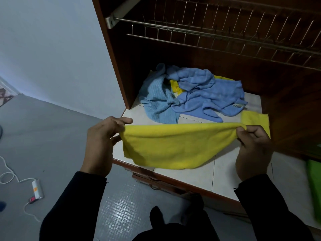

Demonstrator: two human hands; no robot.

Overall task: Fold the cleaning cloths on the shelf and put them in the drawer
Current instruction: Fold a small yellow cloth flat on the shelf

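**Head view: yellow cloth stretched between both hands over the shelf front**

Head view, we see both hands up at the shelf (pixel 225 173), a white tiled surface inside a dark wooden cabinet (pixel 286 101). Left hand (pixel 102 145) pinches the left top corner of the yellow cloth (pixel 173 146), thumb on top, fingers curled under the edge. Right hand (pixel 253 150) grips the right top corner the same way, thumb over the bunched edge. Cloth is pulled taut along its top edge between the two hands and sags below, its lower part lying on the shelf near the front edge. A flap of the same yellow sticks out behind the right hand, toward the shelf's right side.

Further back on the shelf, a crumpled heap: a ribbed light blue cloth (pixel 156 100) at the back left, a smoother blue cloth (pixel 212 94) beside and partly over it, with a small label at its right corner. Another yellow cloth (pixel 176 86) shows between and behind the blue ones, mostly covered. The heap is apart from the held cloth, a strip of bare tile between them.

Wire rack (pixel 217 33) hangs above the shelf. Below the shelf's front edge we see a wooden drawer front (pixel 156 181); can't tell if it's open. Something green (pixel 314 185) at the right edge, blurred. On the grey floor (pixel 60 136) to the left, a power strip (pixel 36 188) with a white cable. Dark sleeves (pixel 73 206) cover both arms.
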